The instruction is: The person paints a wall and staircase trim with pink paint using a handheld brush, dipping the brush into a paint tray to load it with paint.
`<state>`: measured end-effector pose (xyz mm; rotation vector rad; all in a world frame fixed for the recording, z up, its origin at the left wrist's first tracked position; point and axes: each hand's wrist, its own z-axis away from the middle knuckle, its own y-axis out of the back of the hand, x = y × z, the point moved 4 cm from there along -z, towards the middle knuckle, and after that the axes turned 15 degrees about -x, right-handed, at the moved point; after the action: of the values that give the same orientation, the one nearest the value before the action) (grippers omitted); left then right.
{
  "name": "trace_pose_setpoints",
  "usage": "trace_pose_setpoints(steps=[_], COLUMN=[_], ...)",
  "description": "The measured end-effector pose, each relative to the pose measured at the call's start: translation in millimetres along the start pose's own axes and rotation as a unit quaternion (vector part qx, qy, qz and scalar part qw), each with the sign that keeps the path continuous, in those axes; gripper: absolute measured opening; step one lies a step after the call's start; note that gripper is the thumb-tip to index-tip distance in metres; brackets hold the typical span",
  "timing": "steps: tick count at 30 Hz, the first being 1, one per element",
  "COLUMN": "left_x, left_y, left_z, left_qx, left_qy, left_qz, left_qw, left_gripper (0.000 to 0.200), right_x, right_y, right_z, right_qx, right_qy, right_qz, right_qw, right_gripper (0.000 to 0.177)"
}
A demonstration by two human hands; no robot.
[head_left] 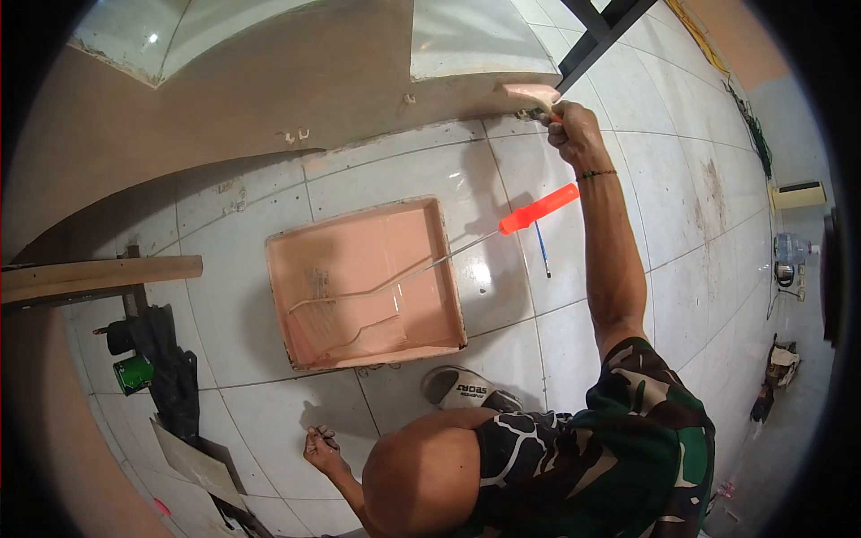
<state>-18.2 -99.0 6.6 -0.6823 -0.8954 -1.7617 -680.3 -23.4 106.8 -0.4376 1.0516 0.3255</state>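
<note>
My right hand (576, 130) is stretched far forward, closed around a paintbrush (536, 93). Pale pink paint covers the brush's bristles, which touch the lower part of the wall (466, 94). Low at my left side, my left hand (323, 450) hangs with curled fingers, and nothing shows in it. On the floor in front of me is a paint tray (455, 305) coated in pink paint. A paint roller with a bright orange handle (540, 209) leans over the tray's right rim, its metal rod reaching inside.
A thin blue stick (543, 249) lies on the tiles beside the roller handle. Black metal legs (605, 36) stand beyond my right hand. At left are a wooden board (108, 276), dark cloth (173, 372) and a green can (134, 375). My shoe (471, 390) is close to the tray.
</note>
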Motion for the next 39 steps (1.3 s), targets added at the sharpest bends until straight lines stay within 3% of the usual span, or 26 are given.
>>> trace_pose_setpoints(steps=[8, 17, 24, 28, 30, 34, 36, 39], left_x=[-4, 4, -9, -3, 2, -3, -30, 16], left_y=[-4, -8, 0, -5, -12, -16, -7, -53], left_z=[-2, -5, 2, 2, 1, -10, -28, -20], left_qx=[-0.010, -0.013, 0.016, -0.008, -0.002, -0.022, -0.004, -0.043], left_qy=[0.007, 0.008, -0.001, 0.012, 0.019, 0.007, -0.032, 0.050], left_qz=[-0.010, -0.002, -0.007, -0.019, -0.018, -0.011, -0.141, 0.050], left_qw=[1.000, 1.000, 1.000, 1.000, 1.000, 1.000, 0.989, 0.997], left_gripper=[0.034, 0.033, 0.032, 0.031, 0.031, 0.022, 0.011, 0.018], right_x=[-2, 2, -31, -25, -14, 5, 27, 57], right_y=[38, 47, 34, 40, 44, -16, -33, -62], right_z=[55, 8, 28, 75, 95, 141, 145, 151], right_qx=[0.039, 0.026, 0.010, 0.073, 0.032, -0.046, -0.135, -0.214], right_qy=[0.037, -0.043, 0.039, 0.054, 0.079, 0.053, 0.002, -0.027], right_qz=[0.041, 0.068, 0.104, 0.171, 0.211, 0.249, 0.247, 0.243], right_qw=[0.998, 0.996, 0.994, 0.981, 0.974, 0.966, 0.960, 0.946], right_gripper=[0.014, 0.015, 0.020, 0.024, 0.024, 0.025, 0.024, 0.019])
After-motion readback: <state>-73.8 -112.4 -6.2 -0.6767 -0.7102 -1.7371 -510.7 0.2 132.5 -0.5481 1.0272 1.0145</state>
